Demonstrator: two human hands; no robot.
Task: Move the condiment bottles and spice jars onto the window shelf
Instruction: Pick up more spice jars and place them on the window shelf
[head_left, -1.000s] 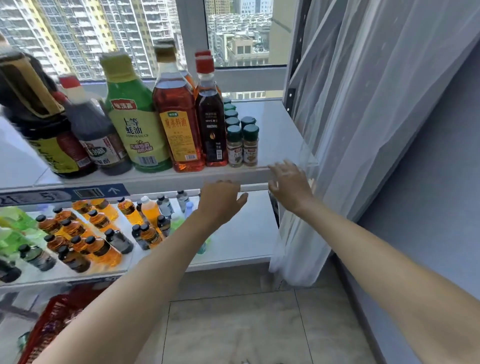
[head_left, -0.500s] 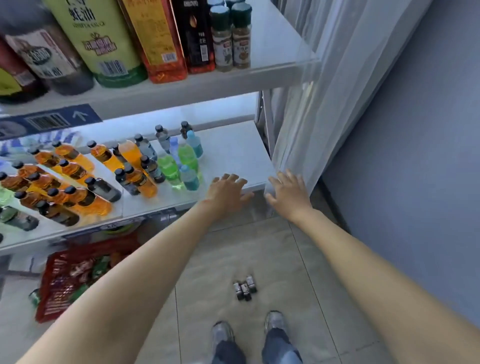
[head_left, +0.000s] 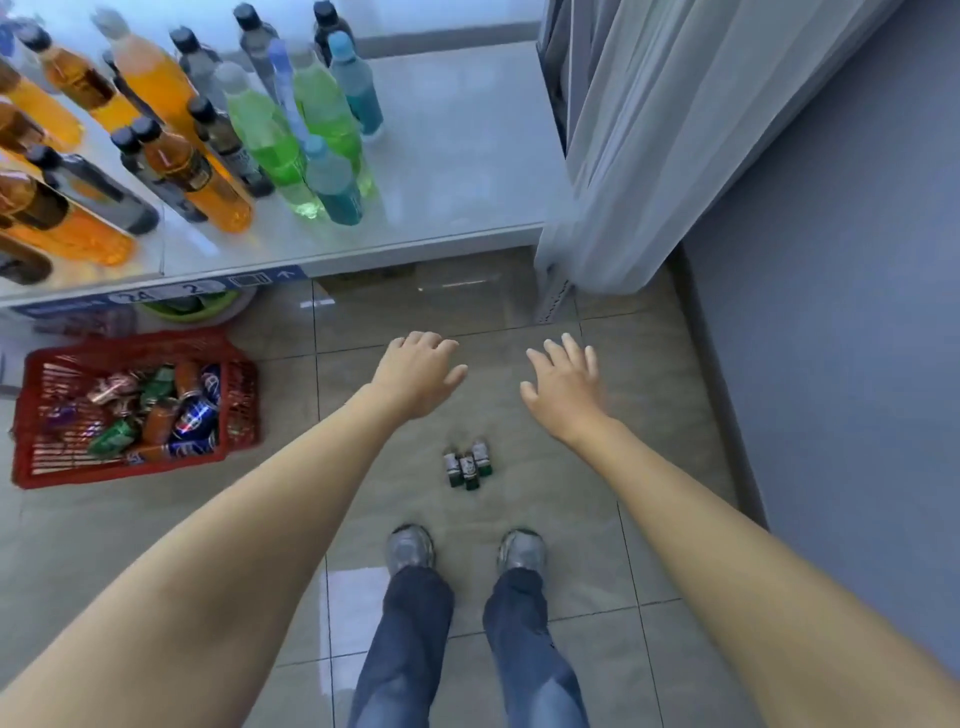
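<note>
- My left hand (head_left: 418, 376) hangs in the air over the floor, palm down, fingers loosely spread and holding nothing.
- My right hand (head_left: 563, 389) is beside it, a little apart, palm down too, fingers splayed and straight, nothing in it.
- Both forearms reach forward from the lower corners of the view; neither hand touches anything.
- Below and between the two hands, three small spice jars (head_left: 467, 467) with dark green caps stand huddled together on the tiled floor (head_left: 649, 467), touching one another, just ahead of my shoes (head_left: 410, 548).
- The jars are well apart from both hands and not on any shelf.
- Further out, a white shelf (head_left: 467, 171) crosses the top of the view; its left part is crowded with drink bottles (head_left: 270, 135), orange, green, teal and dark, and its right part is bare.
- Under the shelf's left end a red plastic basket (head_left: 130, 410) sits on the floor, filled with cans and wrapped packets.
- To the right of the shelf a sheer white curtain (head_left: 665, 130) falls to the floor beside a grey-blue wall (head_left: 841, 260).
</note>
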